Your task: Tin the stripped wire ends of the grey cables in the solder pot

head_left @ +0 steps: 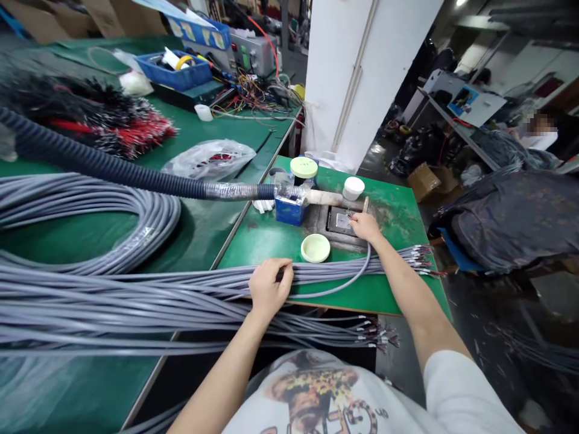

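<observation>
My right hand (365,226) pinches the end of a grey cable (362,274) over a square solder pot (340,222) with a shiny silver surface. Thin dark wire ends poke out past its fingertips; whether they touch the metal I cannot tell. From that hand the cable bends down and back toward my left hand (271,283). Closed over a bundle of grey cables (316,272), my left hand lies at the front edge of the green table. Its fingers partly hide what they grip. Stripped, coloured ends of the bundle lie at the table's right side.
A ribbed hose (172,184) ends beside the pot, above a blue box (289,211). Round it stand a pale-green dish (315,248), a white cup (353,188) and a lidded tub (303,169). More cables (136,313) and a coil (154,232) cover the left table. Behind rises a white pillar (344,72).
</observation>
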A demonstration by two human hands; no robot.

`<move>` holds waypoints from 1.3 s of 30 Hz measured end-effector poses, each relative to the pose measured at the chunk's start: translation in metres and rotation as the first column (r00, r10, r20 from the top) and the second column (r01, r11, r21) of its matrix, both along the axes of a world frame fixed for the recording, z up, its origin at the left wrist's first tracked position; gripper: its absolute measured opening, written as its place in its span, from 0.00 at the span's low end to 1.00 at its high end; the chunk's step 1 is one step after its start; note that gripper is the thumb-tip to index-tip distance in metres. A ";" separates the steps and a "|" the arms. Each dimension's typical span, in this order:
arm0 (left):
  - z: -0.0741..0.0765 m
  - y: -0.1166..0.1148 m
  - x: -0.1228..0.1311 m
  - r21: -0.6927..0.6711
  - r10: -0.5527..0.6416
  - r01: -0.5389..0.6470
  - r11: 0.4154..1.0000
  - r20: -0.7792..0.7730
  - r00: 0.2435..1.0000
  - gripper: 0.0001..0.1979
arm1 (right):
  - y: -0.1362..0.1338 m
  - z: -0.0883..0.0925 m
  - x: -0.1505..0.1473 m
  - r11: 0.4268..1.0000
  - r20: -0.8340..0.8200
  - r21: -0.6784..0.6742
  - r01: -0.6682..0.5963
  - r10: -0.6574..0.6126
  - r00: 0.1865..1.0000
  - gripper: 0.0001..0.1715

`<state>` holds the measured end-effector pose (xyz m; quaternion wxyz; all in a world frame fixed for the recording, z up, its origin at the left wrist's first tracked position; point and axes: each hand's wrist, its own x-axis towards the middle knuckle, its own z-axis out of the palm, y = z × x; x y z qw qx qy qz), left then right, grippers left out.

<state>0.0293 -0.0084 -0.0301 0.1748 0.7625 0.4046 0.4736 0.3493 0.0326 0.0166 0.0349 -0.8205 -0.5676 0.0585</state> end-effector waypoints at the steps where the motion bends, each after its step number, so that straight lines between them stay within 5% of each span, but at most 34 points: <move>1: 0.000 0.000 0.000 -0.002 0.001 -0.001 1.000 0.000 1.000 0.03 | 0.001 -0.001 0.000 1.000 0.007 -0.008 0.002 -0.002 1.000 0.15; 9: -0.003 0.002 0.000 0.010 -0.006 0.007 1.000 -0.009 1.000 0.05 | 0.005 -0.007 -0.002 1.000 -0.015 0.018 0.020 -0.020 1.000 0.13; 17: -0.002 0.001 0.000 0.000 -0.014 0.014 1.000 0.000 1.000 0.05 | -0.033 0.038 -0.018 0.990 -0.250 0.136 -0.031 0.065 0.966 0.25; 19: -0.002 0.001 0.000 -0.002 -0.013 0.013 1.000 -0.006 1.000 0.05 | -0.057 0.053 -0.028 0.986 -0.379 0.160 -0.045 0.104 0.919 0.30; 23: -0.002 0.001 0.000 0.005 -0.003 0.003 1.000 -0.019 1.000 0.04 | -0.103 0.074 -0.051 0.968 -0.762 0.251 0.028 0.180 0.623 0.30; 27: -0.003 0.001 -0.001 0.000 -0.007 0.007 1.000 -0.028 1.000 0.04 | -0.132 0.079 -0.068 0.967 -0.868 0.226 0.117 0.145 0.474 0.27; 33: -0.004 0.000 -0.001 0.009 0.000 0.000 1.000 -0.039 0.999 0.04 | -0.153 0.073 -0.076 0.964 -0.902 0.222 0.147 0.146 0.407 0.25; 39: -0.004 0.000 -0.001 0.030 0.002 -0.001 1.000 -0.052 0.999 0.04 | -0.161 0.070 -0.081 0.951 -0.873 0.282 0.131 0.197 0.446 0.28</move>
